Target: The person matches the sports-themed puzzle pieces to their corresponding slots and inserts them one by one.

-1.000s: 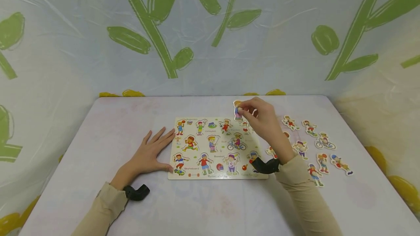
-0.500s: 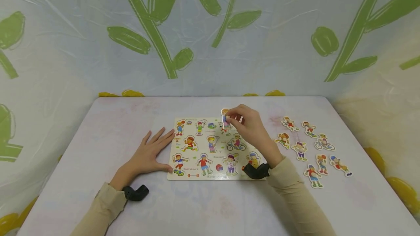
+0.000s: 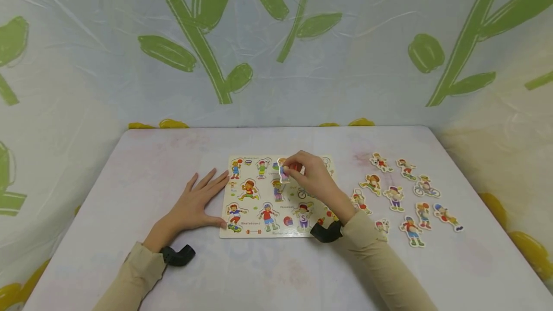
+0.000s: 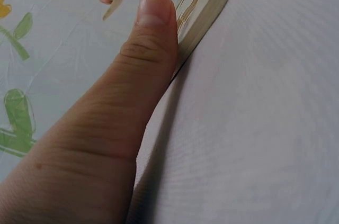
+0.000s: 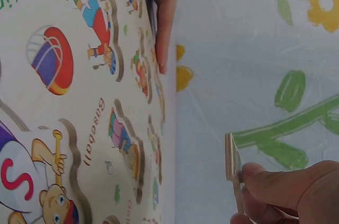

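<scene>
A cream wooden puzzle board [image 3: 255,212] with figure-shaped recesses and printed sports words lies on the table. My left hand [image 3: 196,205] rests flat at its left edge, fingers spread. The thumb [image 4: 153,15] touches the board's side in the left wrist view. Above the upper middle of the board, my right hand [image 3: 317,179] pinches a puzzle piece [image 3: 282,172], a figure in blue and purple, between thumb and fingers. Seen edge-on in the right wrist view, this thin wooden piece [image 5: 231,163] stands upright, apart from the board. The right hand covers part of the board's upper right.
Several loose figure pieces lie on the table right of the board, among them a cyclist [image 3: 426,187], a baseball player [image 3: 394,199] and a soccer player [image 3: 381,162]. The right sleeve [image 3: 384,258] passes close to the nearest ones. A flower-printed sheet [image 3: 324,76] hangs behind the table.
My right hand has moved left and toward me with the puzzle piece, from the board's top right edge to over its upper middle. The left hand has stayed in place.
</scene>
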`<state>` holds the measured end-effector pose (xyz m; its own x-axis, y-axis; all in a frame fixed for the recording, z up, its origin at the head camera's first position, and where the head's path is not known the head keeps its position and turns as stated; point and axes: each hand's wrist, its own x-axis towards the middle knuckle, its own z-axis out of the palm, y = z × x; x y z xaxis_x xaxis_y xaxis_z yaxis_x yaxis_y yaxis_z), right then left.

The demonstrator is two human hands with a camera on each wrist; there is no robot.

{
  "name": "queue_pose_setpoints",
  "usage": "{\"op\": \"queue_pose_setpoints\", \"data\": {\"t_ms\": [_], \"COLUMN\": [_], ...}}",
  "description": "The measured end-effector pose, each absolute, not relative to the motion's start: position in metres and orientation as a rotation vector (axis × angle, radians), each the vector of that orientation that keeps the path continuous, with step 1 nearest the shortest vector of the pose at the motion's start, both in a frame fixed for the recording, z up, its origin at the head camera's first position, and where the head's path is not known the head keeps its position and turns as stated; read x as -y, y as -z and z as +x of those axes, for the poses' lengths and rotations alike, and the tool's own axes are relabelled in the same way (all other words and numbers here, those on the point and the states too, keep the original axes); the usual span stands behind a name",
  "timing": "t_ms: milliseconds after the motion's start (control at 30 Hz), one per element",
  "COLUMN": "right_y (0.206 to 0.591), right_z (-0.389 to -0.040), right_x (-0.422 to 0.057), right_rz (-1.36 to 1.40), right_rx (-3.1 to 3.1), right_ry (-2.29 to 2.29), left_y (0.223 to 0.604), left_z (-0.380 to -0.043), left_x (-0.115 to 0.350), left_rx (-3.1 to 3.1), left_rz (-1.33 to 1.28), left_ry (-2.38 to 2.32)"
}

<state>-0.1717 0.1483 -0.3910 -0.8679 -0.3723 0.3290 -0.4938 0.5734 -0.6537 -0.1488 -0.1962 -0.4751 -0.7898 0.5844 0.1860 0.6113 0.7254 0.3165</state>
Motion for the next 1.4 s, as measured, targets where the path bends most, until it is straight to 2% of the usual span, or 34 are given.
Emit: {"op": "queue_pose_setpoints", "data": {"t_ms": [600,1400], "right_y": [0.423,0.433], "right_z": [-0.172,-0.175], "right_x": [-0.140,-0.143], "right_rz": [0.690,0.815], "right_rx": [2.896,2.946], "right_ry": [-1.196,-1.245], "left_y": [0.478,0.478], "left_z": [-0.148,-0.148], "left_x": [0.196,0.196], "left_rx": [2.840,2.820], "left_rz": [-0.993,-1.000], "left_ry": [0.558,0.562]}}
